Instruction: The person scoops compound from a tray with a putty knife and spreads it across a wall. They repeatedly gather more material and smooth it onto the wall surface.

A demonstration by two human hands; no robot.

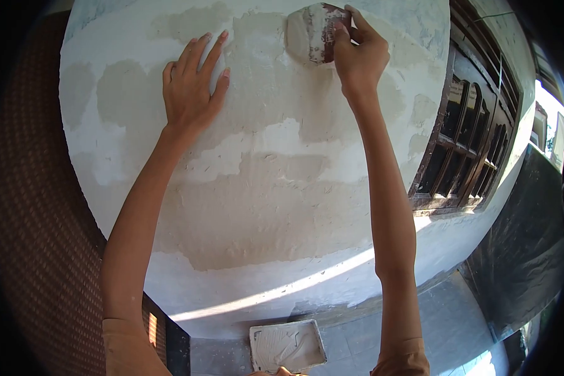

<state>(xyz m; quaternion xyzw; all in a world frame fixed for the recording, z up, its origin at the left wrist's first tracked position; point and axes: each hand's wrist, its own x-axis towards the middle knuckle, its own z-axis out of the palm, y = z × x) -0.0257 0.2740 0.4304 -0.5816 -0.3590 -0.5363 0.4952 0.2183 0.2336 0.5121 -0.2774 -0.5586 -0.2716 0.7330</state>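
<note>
High on the right, my right hand [365, 62] grips a wide putty scraper [321, 31] smeared with pale filler, its flat side close to the wall. My left hand [193, 91] rests on the wall at the upper left, fingers spread, holding nothing. Between and below both hands, the white wall [351, 216] carries broad beige-grey patches of damp-looking putty [263, 225] with uneven edges. Down on the floor, a shallow rectangular tray [324, 351] holds more of the creamy putty [288, 348].
A dark wooden window [464, 138] with glass panes is set in the wall at the right. Black sheeting [520, 232] hangs beyond it. A brown woven panel [37, 207] borders the left side. Grey floor tiles [363, 332] lie below, and a sunlight strip crosses the lower wall.
</note>
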